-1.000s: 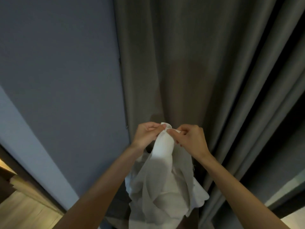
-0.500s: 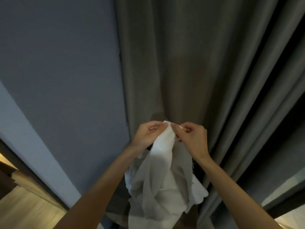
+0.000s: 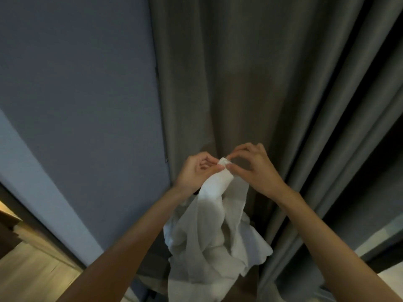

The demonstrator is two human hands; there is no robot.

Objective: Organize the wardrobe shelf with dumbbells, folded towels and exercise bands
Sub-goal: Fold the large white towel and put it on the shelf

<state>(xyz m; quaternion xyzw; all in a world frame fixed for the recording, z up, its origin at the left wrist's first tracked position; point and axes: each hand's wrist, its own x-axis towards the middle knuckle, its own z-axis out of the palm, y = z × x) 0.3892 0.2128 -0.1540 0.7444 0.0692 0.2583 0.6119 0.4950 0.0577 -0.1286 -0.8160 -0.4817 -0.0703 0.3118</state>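
Note:
A thin white towel [image 3: 209, 240] hangs loose and crumpled in the air in front of me, bunched at its top corner. My left hand [image 3: 196, 173] pinches that top corner from the left. From the right, my right hand [image 3: 253, 168] pinches the same corner with thumb and forefinger. The two hands nearly touch. No dumbbells, exercise bands or shelf are in sight.
A grey-brown curtain [image 3: 250, 83] hangs in folds directly behind the towel. A blue-grey wall panel [image 3: 76, 105] fills the left. A strip of wooden floor [image 3: 24, 277] shows at the lower left, a pale surface [image 3: 390, 280] at the lower right.
My right hand has shifted its pinch on the towel's top corner, lifting slightly with the fingers spreading. The towel still hangs the same way.

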